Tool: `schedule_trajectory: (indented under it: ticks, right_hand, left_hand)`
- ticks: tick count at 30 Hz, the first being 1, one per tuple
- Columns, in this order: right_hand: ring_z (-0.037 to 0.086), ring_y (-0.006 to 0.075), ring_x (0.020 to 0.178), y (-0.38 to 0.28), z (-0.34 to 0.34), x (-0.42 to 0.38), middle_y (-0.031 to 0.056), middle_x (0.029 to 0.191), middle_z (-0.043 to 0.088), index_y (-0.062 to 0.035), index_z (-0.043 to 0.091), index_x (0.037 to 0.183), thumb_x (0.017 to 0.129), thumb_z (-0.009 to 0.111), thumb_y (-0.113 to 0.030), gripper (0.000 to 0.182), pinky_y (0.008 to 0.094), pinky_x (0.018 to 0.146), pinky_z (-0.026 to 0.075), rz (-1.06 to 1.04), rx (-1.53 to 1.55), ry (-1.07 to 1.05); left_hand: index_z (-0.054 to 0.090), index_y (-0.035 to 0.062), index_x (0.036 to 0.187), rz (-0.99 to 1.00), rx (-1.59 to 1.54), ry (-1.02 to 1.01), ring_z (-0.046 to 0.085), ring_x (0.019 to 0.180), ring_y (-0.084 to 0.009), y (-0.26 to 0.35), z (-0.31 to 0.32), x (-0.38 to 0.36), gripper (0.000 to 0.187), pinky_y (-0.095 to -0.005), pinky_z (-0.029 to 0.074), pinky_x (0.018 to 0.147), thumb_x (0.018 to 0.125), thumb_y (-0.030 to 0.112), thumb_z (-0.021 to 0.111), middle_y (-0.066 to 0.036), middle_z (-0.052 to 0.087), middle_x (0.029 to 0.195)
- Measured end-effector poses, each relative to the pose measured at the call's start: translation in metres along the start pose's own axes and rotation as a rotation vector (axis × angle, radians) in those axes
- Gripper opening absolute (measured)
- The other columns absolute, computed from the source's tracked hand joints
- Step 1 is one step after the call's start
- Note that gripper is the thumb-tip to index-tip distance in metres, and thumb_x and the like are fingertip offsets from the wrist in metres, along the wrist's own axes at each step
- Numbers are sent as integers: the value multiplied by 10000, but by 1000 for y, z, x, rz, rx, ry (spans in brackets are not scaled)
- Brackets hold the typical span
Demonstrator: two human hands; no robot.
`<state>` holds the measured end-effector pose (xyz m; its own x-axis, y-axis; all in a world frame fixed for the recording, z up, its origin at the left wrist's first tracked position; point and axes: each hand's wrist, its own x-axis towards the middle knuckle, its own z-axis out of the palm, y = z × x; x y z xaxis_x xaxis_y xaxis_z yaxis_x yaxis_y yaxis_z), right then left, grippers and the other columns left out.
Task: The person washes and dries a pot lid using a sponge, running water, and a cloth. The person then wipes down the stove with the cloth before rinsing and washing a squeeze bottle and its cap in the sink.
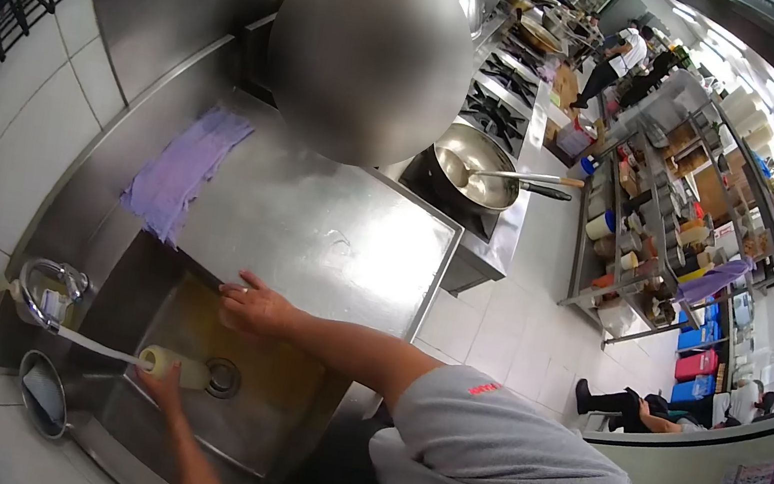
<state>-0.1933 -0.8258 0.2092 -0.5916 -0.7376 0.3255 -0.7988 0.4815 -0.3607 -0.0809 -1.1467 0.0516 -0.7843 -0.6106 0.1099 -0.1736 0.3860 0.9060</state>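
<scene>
My left hand [162, 388] holds a pale cylindrical container [182, 369] over the steel sink [278, 417], beside the drain [224, 377]. A thin stream of water runs from the faucet [45, 291] into the container's mouth. My right hand [255, 308] rests on the sink's far rim, fingers at the end of a dark blade-like object [198, 269] lying along that rim; whether it grips it is unclear.
A purple cloth [181, 171] lies on the steel counter [319, 226]. A small round pan [44, 392] sits by the sink. Beyond are a wok with a ladle [475, 172], stove burners [494, 112], stocked shelves [661, 235] and other people [627, 55].
</scene>
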Motion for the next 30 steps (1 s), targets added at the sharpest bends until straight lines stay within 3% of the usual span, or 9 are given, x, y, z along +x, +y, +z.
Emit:
schedule_trajectory:
  ticks: [3,6,9,13,16,19,20,24,30]
  right_hand:
    - [461,250,1227,-2,-2,0,158,1252,506,-25,476,1115,800,603,-229,396,502,1139,143,45,-27,-66]
    - [456,246,1234,-1,-3,2,160,1251,505,-22,478,1125,799,599,-225,402,499,1141,135,37,10,-67]
    - [455,242,1235,-3,-4,2,156,1243,510,-21,480,1138,792,599,-225,418,497,1141,138,52,-13,-62]
    - [447,239,1241,-4,-3,0,152,1234,513,-22,480,1148,767,619,-219,451,498,1139,144,17,-24,-8]
    - [433,246,1253,-7,-13,0,148,1236,511,-22,461,1171,736,652,-232,519,499,1139,142,28,-1,-33]
    - [414,258,1269,-11,-18,3,147,1242,505,-24,439,1192,705,684,-243,587,502,1137,142,60,17,-99]
    - [410,263,1273,-14,-22,5,146,1242,504,-26,434,1196,697,692,-249,604,502,1136,142,69,16,-108]
    - [391,266,1288,-13,-19,5,148,1242,500,-36,438,1189,692,702,-261,606,503,1134,145,68,31,-112]
    - [387,266,1290,-13,-20,4,152,1224,509,-51,468,1160,725,673,-286,535,541,1121,145,66,51,-107]
  left_hand:
    - [280,-19,1380,-206,-263,-12,500,1138,-279,0,12,20,817,-367,412,986,728,75,764,-189,456,1260]
    - [279,3,1391,-222,-496,-71,525,1106,-277,-13,19,25,804,-376,433,949,758,163,748,-174,481,1243]
    - [322,5,1368,-428,-539,-199,511,1126,-287,-41,23,-5,721,-392,432,928,824,337,660,-144,481,1256]
    - [456,95,1302,-963,-839,-218,467,1189,-270,2,32,-87,585,-430,394,963,876,496,471,-110,488,1276]
    - [485,127,1282,-1018,-1125,-399,490,1173,-272,-34,58,-116,534,-456,412,952,882,479,451,-118,499,1277]
    - [519,100,1236,-1160,-1428,-258,531,1119,-279,45,59,-123,504,-481,444,922,898,462,426,-131,538,1231]
    - [543,64,1193,-1143,-1590,-170,556,1067,-311,12,65,-127,476,-455,489,874,893,427,474,-152,571,1177]
    - [528,24,1180,-1115,-1811,-254,552,1007,-376,26,57,-120,397,-440,527,810,869,267,564,-181,551,1147]
    - [502,-28,1206,-1343,-2168,-292,519,1077,-379,70,39,-101,422,-431,512,860,873,224,557,-266,491,1223]
